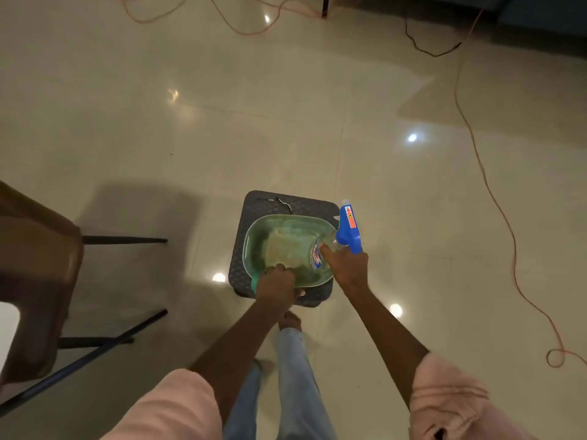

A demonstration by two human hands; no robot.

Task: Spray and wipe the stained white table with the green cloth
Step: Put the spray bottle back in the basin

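Spray bottle (336,239) clamped in my right hand (347,266) over the stool's (286,201) right edge, blue trigger head up, left hand (276,285) with fingers closed on green cloth (254,284) at the near edge, green basin (254,236) on the stool.

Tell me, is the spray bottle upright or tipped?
Tipped. The spray bottle leans in the right hand, blue trigger head pointing up and away, body angled over the green basin.
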